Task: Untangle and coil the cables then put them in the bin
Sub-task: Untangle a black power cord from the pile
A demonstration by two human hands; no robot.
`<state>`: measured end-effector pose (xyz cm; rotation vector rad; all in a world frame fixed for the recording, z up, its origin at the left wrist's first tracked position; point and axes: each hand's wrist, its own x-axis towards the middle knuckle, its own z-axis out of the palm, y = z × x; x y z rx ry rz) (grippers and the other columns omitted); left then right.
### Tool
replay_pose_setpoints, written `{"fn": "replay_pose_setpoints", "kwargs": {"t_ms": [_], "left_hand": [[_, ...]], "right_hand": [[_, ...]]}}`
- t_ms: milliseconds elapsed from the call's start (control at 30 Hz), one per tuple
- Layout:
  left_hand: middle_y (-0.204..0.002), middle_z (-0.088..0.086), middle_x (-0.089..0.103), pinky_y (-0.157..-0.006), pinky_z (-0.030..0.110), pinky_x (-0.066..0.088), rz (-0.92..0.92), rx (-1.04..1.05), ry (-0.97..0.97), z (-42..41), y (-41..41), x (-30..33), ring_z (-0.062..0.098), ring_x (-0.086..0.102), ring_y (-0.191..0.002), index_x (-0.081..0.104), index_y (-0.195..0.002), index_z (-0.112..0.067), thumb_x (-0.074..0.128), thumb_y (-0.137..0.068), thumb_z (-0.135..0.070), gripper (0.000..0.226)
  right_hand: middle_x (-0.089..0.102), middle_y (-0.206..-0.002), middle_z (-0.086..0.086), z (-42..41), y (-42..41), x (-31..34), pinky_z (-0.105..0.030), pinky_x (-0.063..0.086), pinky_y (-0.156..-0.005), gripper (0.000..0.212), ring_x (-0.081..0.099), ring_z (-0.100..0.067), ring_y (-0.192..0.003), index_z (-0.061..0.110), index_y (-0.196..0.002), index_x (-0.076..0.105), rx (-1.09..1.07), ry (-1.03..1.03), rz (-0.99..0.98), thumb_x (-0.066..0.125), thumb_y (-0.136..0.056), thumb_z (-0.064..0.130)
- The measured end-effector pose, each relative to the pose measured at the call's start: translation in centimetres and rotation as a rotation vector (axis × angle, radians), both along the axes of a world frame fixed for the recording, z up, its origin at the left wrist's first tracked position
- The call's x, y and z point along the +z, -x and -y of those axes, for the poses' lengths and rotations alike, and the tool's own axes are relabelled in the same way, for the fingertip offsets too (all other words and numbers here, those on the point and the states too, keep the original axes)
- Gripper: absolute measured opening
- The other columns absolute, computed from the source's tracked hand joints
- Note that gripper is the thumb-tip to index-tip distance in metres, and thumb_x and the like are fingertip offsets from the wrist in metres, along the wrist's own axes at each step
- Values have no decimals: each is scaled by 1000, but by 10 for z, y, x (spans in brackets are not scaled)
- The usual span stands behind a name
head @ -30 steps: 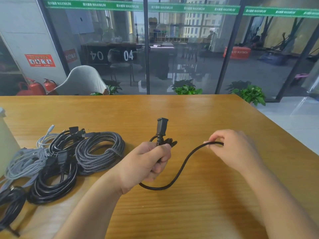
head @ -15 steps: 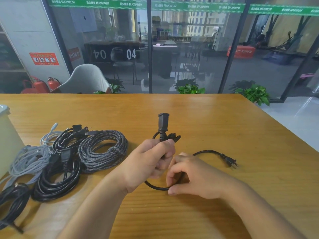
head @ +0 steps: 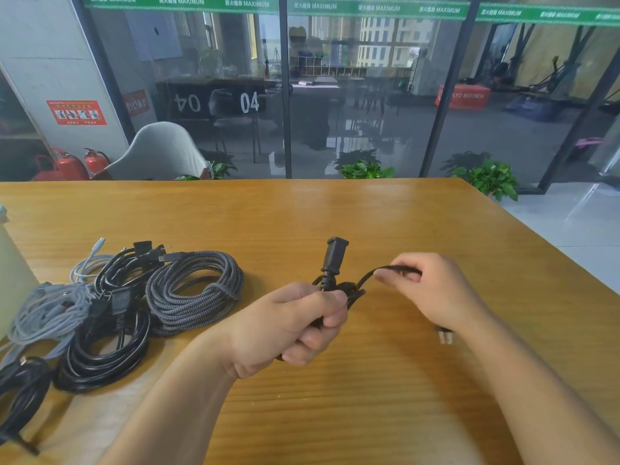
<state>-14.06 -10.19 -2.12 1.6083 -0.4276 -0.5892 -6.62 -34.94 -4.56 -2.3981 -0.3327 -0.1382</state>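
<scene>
My left hand grips a small coil of black power cable above the table, its female connector sticking straight up. My right hand pinches the cable's free end a little to the right, at the same height, and the short stretch between the hands is taut. The cable's metal plug prongs show below my right wrist. At the left lie a grey braided coil, a black coil and a pale grey bundle. The white bin stands at the left edge.
The wooden table stretches bare ahead and to the right, with its right edge dropping to a tiled floor. More black cable lies at the lower left corner. A glass wall, a chair and potted plants are behind the table.
My right hand has risen from the table beside my left hand and drawn the free end up and to the right. The loop that lay on the table is gone, taken up into the coil.
</scene>
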Motion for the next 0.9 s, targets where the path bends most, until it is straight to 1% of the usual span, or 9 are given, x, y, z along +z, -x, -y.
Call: {"fn": "replay_pose_setpoints", "kwargs": {"t_ms": [100,267,467,533,633,667,733,800,900], "left_hand": [[-61,-4,30,-47,22,22,11,8,-52,4,-1,-4,13,21,-51,42,-72,-21,42,-100,-41,34],[-61,-4,33,-51,29,17,35,57,-126,9,-3,-9,14,24,-51,42,-76,-18,44,-99,-42,34],[-63,-2,32,-56,34,14,27,182,-200,13,-4,-13,14,24,-54,41,-76,-16,43,-110,-29,36],[-63,-3,31,-56,33,14,25,196,-187,15,-4,-14,15,23,-55,40,-76,-17,43,-110,-29,36],[-63,-2,31,-56,33,14,17,209,-180,14,-6,-15,16,22,-56,40,-75,-17,43,-110,-29,36],[-64,-2,30,-55,32,15,14,209,-179,13,-6,-15,16,22,-56,40,-74,-17,44,-109,-29,37],[-64,-2,30,-51,27,16,12,200,-162,11,-6,-16,16,21,-57,39,-69,-20,45,-109,-29,41],[-64,-2,29,-48,24,18,16,180,-145,11,-5,-16,16,21,-56,39,-68,-22,46,-106,-31,40],[-63,-2,27,-50,29,16,44,155,-131,13,-4,-13,18,19,-57,38,-65,-23,48,-97,-34,35]], "right_hand": [[51,-49,10,-3,2,1,-27,27,-50,25,35,-10,-47,29,-79,71,-3,-214,29,69,-95,48],[39,-51,13,-22,16,8,-19,25,-48,26,30,-7,-48,26,-78,71,41,-344,113,64,-100,39],[42,-57,6,-33,27,9,-43,41,-56,31,41,-16,-54,25,-94,75,212,-538,-12,53,-100,47],[48,-59,8,-37,31,11,-45,46,-56,25,47,-16,-54,21,-101,71,215,-522,86,56,-100,42],[58,-73,-2,-39,34,15,-42,49,-56,12,52,-21,-60,17,-109,61,256,-674,130,63,-101,26],[62,-82,-7,-37,35,18,-40,51,-60,14,57,-22,-67,15,-113,60,308,-733,107,64,-102,22],[71,-114,-7,-31,36,22,-43,56,-77,35,66,-22,-103,15,-132,57,462,-758,42,65,-99,21],[60,-147,-4,-27,37,22,-43,52,-103,68,52,-23,-139,15,-153,40,581,-667,6,68,-92,27],[46,-160,5,-32,37,17,-50,36,-120,92,36,-18,-152,16,-160,25,553,-563,57,77,-89,45]]}}
